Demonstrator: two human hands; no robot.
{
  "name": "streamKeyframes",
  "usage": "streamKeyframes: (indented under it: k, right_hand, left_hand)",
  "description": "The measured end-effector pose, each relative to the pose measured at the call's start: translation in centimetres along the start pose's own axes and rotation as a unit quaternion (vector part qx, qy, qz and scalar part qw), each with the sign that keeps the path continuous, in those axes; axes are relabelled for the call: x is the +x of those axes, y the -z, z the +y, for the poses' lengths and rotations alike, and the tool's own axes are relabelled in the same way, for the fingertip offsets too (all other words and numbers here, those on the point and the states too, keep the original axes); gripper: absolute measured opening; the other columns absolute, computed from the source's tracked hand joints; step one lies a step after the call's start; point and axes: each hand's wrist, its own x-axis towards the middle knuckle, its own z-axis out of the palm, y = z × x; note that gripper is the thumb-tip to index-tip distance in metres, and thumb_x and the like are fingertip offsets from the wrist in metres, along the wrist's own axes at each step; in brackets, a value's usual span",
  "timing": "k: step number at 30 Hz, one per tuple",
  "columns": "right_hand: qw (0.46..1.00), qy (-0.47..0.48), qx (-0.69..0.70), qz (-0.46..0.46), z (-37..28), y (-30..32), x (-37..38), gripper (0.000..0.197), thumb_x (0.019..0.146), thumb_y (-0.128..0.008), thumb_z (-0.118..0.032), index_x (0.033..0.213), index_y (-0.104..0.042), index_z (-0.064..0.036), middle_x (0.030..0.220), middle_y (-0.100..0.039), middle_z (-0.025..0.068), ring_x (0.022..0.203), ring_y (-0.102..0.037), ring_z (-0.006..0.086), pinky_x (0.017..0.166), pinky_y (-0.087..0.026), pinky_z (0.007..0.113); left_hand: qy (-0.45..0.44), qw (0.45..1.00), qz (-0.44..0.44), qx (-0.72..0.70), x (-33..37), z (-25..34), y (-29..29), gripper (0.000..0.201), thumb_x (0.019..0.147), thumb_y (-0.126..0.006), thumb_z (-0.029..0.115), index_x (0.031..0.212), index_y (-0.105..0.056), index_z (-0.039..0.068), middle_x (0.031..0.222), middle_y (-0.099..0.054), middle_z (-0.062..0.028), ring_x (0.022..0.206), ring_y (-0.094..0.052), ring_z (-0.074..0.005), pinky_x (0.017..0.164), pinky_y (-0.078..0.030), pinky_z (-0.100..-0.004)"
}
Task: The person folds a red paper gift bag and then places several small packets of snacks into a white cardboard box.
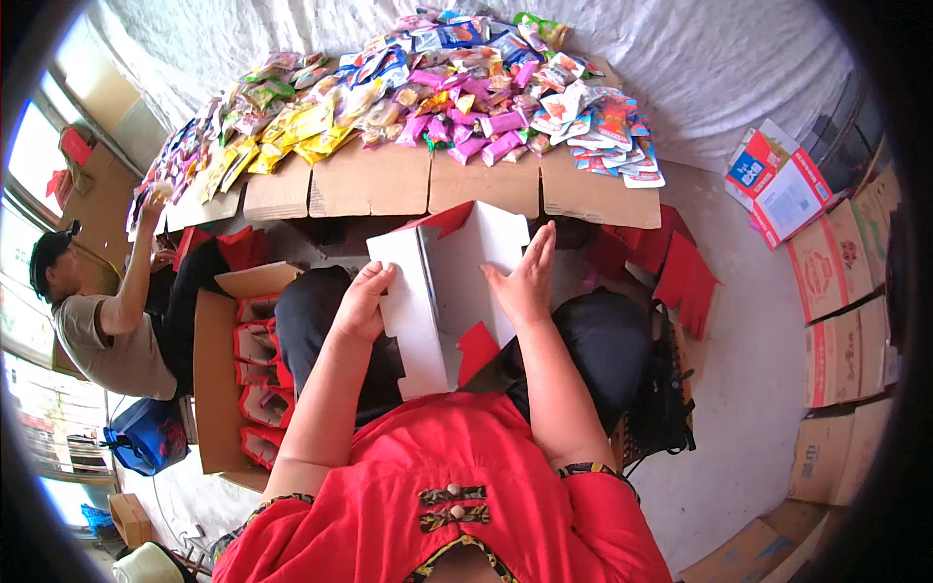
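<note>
Above my lap is a part-folded cardboard box (413, 301), white inside and red outside, its panels standing up and its end flaps loose. My left hand (367, 296) is closed on the box's left panel, the thumb lying on the white face. Against the right panel rests my right hand (526, 279), thumb over the panel and fingers stretched along the outer side, so the box sits between both hands. Small red flaps show at its far and near ends. Just beyond it, a heap of wrapped snacks (457, 107) in several colours covers a cardboard-topped table (389, 185).
Left of my legs stands a large carton (216, 379) holding several red bags or boxes. A person (117, 316) sits at the far left, one arm reaching to the snacks. Red folded cardboard (685, 282) lies at right on the floor. Cartons (846, 262) line the right side.
</note>
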Motion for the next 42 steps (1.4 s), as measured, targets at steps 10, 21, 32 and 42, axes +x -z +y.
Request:
streamKeyframes:
  k: [10,21,32,42]
  right_hand:
    - [0.952,-0.143,0.187,-0.195,0.9,-1.6,-0.5,0.051,0.091,-0.061,-0.013,0.140,-0.048,-0.0048,0.116,-0.066,0.0279,0.112,-0.063,0.0435,0.095,-0.049,0.048]
    - [0.978,-0.063,0.066,-0.185,-2.8,0.6,-1.3,0.049,0.092,-0.050,-0.005,0.140,-0.050,-0.0041,0.113,-0.067,0.0274,0.104,-0.064,0.0465,0.091,-0.050,0.053]
    - [0.964,-0.045,0.121,-0.233,-2.3,1.1,-1.0,0.049,0.093,-0.048,-0.008,0.141,-0.051,-0.0061,0.135,-0.059,0.0241,0.124,-0.057,0.0400,0.103,-0.046,0.046]
    - [0.956,-0.043,0.170,-0.234,-3.6,2.5,-0.2,0.049,0.096,-0.046,-0.020,0.144,-0.051,-0.0085,0.137,-0.058,0.0245,0.126,-0.056,0.0400,0.105,-0.045,0.044]
  left_hand:
    - [-0.105,0.973,0.076,0.190,0.2,-1.3,-1.9,0.034,0.095,-0.061,0.004,0.129,-0.057,0.005,0.112,-0.066,-0.0110,0.098,-0.065,-0.0213,0.088,-0.054,-0.0352]
    - [-0.384,0.426,0.095,0.813,-0.7,-2.2,-7.4,0.059,0.084,-0.057,0.009,0.142,-0.050,0.003,0.133,-0.057,-0.0156,0.131,-0.050,-0.0350,0.113,-0.036,-0.0507]
    - [-0.383,0.528,0.009,0.758,0.6,0.7,-7.7,0.037,0.080,-0.067,0.014,0.117,-0.067,0.011,0.094,-0.062,-0.0079,0.090,-0.064,-0.0292,0.075,-0.055,-0.0413]
    - [-0.244,0.759,0.127,0.590,0.5,1.5,-8.6,0.037,0.097,-0.060,0.028,0.122,-0.064,0.000,0.101,-0.065,-0.0221,0.091,-0.065,-0.0407,0.079,-0.052,-0.0448]
